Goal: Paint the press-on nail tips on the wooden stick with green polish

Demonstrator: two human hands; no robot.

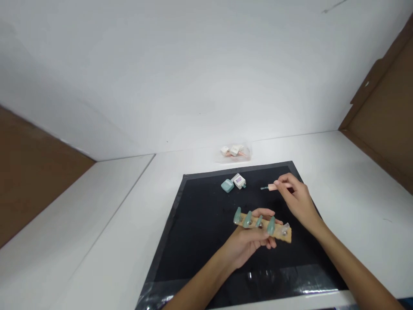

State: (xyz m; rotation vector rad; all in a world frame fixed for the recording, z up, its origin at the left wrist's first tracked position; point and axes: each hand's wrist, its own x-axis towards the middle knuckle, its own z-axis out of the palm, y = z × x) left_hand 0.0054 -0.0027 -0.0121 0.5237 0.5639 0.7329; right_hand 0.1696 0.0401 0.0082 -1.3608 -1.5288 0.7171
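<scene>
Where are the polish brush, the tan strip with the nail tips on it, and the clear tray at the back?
Polish brush (pixel 273 187): head view, on its pinkish handle.
Tan strip (pixel 278 233): head view, on a bare patch between two nail tips.
Clear tray (pixel 232 160): head view, on its front wall.

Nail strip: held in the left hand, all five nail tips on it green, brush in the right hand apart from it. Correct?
Not quite: the head view shows the nail tip at the right end of the nail strip is see-through, not green; only the other four are green. The rest stands: left hand on the strip, right hand holding the brush apart from it.
</scene>
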